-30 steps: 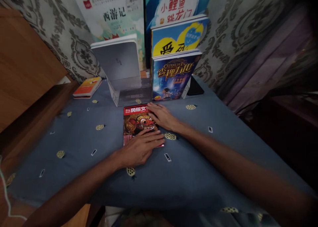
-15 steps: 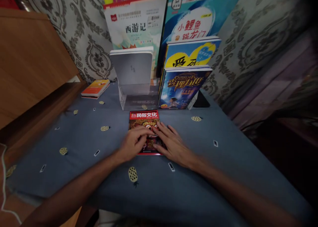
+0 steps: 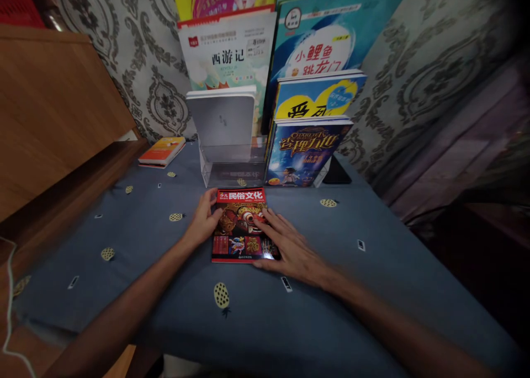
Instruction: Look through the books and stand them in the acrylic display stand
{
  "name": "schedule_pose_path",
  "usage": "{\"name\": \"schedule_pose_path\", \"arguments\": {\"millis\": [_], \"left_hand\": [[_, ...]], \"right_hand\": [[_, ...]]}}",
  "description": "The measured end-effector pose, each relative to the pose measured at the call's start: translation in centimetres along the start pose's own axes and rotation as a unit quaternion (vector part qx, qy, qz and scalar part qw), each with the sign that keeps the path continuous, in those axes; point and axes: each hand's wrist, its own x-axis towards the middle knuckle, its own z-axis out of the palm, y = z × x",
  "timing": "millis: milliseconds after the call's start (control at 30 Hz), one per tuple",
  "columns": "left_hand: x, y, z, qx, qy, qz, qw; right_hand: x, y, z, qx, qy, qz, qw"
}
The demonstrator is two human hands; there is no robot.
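Note:
A red magazine (image 3: pixel 239 223) with a mask on its cover lies flat on the blue tablecloth (image 3: pixel 165 278). My left hand (image 3: pixel 203 222) rests against the magazine's left edge, fingers curled onto the upper left corner. My right hand (image 3: pixel 290 247) lies flat on the magazine's lower right part, fingers spread across the cover. Just behind the magazine stands a clear acrylic book stand (image 3: pixel 232 168) with a grey book (image 3: pixel 221 118) and a dark blue book (image 3: pixel 304 152) upright in it.
More children's books (image 3: pixel 232 52) lean on the patterned wall behind the stand. A small orange book (image 3: pixel 162 150) lies at the back left. A wooden panel (image 3: pixel 49 107) borders the left side. A dark object (image 3: pixel 336 175) sits behind the stand at right.
My left hand slid off the cover to the magazine's left edge. My right hand moved from the top right corner down onto the lower right. The view tilted up slightly.

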Motion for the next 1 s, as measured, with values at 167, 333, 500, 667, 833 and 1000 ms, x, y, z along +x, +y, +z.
{"name": "schedule_pose_path", "arguments": {"millis": [167, 333, 500, 667, 833, 1000], "left_hand": [[0.5, 0.5, -0.7, -0.156, 0.060, -0.111, 0.980], [0.2, 2.1, -0.2, -0.312, 0.033, -0.185, 0.931], [-0.1, 3.7, 0.3, -0.394, 0.022, -0.228, 0.890], [0.0, 4.2, 0.3, -0.423, 0.053, -0.247, 0.870], [-0.2, 5.2, 1.2, -0.435, 0.096, -0.229, 0.865], [0.7, 6.7, 2.0, -0.389, 0.150, -0.189, 0.889]], "right_hand": [[-0.1, 0.5, 0.4, 0.028, 0.008, -0.003, 1.000], [-0.2, 0.6, 0.3, 0.056, 0.021, -0.026, 0.998], [0.0, 0.5, 0.1, 0.099, 0.049, -0.028, 0.993], [0.2, 0.1, 0.2, 0.131, 0.120, -0.002, 0.984], [1.1, -1.7, 0.1, 0.246, 0.158, 0.050, 0.955], [4.2, -4.4, -1.2, 0.400, 0.256, 0.139, 0.869]]}}
